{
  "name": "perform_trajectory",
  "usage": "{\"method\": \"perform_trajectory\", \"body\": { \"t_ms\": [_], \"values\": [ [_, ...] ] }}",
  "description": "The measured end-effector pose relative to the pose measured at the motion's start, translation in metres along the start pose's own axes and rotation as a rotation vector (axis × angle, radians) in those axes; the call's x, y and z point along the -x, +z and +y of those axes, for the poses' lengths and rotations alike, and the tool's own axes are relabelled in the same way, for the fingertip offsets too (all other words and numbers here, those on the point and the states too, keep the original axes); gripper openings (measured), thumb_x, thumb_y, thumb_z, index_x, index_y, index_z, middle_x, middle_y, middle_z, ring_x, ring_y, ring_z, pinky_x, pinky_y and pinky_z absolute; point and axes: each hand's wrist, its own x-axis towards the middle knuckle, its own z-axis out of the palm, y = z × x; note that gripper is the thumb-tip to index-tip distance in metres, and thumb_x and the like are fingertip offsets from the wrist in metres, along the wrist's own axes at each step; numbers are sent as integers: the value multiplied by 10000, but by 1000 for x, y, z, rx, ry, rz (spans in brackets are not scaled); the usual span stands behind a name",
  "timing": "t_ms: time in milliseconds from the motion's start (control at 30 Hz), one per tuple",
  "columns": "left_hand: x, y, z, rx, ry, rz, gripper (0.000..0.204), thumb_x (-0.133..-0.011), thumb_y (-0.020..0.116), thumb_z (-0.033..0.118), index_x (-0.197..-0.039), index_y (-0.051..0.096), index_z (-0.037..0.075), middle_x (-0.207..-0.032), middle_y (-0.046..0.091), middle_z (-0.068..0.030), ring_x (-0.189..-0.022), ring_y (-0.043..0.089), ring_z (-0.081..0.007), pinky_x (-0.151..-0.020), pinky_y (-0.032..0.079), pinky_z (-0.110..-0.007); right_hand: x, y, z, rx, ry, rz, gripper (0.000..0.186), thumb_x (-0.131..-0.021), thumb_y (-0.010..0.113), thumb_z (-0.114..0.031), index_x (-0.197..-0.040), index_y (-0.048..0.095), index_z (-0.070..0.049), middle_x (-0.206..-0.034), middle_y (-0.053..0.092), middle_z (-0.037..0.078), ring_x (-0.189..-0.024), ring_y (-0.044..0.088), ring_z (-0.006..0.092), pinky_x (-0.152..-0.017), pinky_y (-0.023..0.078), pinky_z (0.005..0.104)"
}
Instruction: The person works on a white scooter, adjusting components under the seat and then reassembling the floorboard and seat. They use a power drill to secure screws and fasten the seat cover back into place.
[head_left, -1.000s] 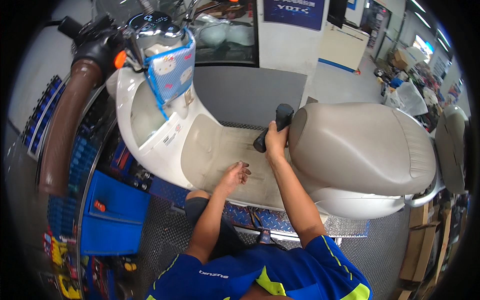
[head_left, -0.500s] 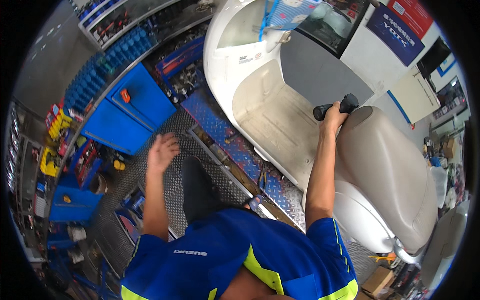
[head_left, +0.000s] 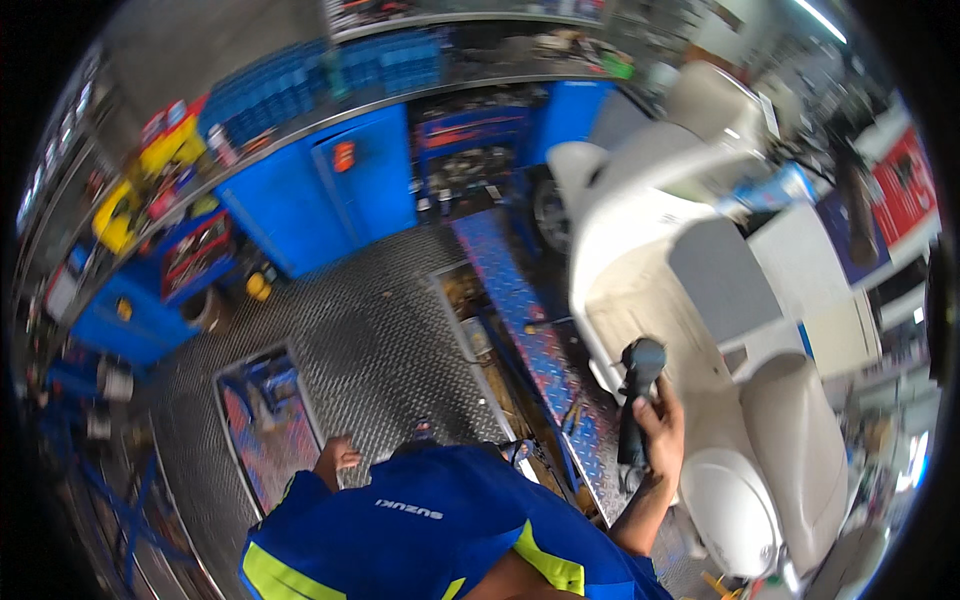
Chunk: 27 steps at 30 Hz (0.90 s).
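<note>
My right hand [head_left: 662, 430] is closed around the grip of a black power tool [head_left: 643, 362] with a rounded head. It holds the tool up beside the scooter's footboard and seat. The cream-white scooter [head_left: 628, 235] stands to the right, with its beige seat [head_left: 795, 420] beyond my right forearm. Down by my left side, my left hand [head_left: 340, 457] hangs over the floor with nothing seen in it. Its fingers are loosely bent and partly apart.
A blue and red diamond-plate lift [head_left: 515, 280] runs beneath the scooter, beside a floor slot. Blue cabinets [head_left: 365, 190] line the far side under a worktop holding rows of blue bottles [head_left: 275, 95]. A framed recess [head_left: 265, 410] lies in the floor at left.
My view has swung left toward the cabinets. The power tool has turned more upright in my right hand, away from the seat's front. My left hand has dropped back toward my side.
</note>
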Motion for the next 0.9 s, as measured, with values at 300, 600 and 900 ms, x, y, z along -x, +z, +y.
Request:
{"method": "perform_trajectory", "body": {
  "t_ms": [300, 600, 900],
  "values": [
    [-57, -104, -21, -136, -225, 39, 385, -1119, 426, 374, -1325, 453, 50, -1189, 563, -185, -778, 602, -293, -749, 544, -478, -6, 260, 14, -59, 7, -688, 744, -912, 755, -16, -1529, 364, 127, -1367, 629, 184, -1198, 609, 221, -1032, 473, 311],
    [-122, -164, 61, 325, 24, 100, 250, -1020, 557, 296, -867, 520, 103, -803, 609, -128, -629, 643, -283, -538, 527, -443, -89, 463, -61, 237, -637, -1149, 822, -744, 841, -17, -1487, 491, 25, -1350, 633, 281, -1246, 648, 358, -1038, 486, 386],
    [-89, -170, 26, 672, -139, 358, 344, -1004, 563, 292, -1200, 570, 9, -853, 695, -168, -613, 697, -302, -467, 583, -422, -204, 683, -124, -666, -67, -1638, 849, -889, 779, -85, -1570, 285, 34, -1363, 600, 224, -992, 687, 252, -824, 574, 391]
  ]
}}
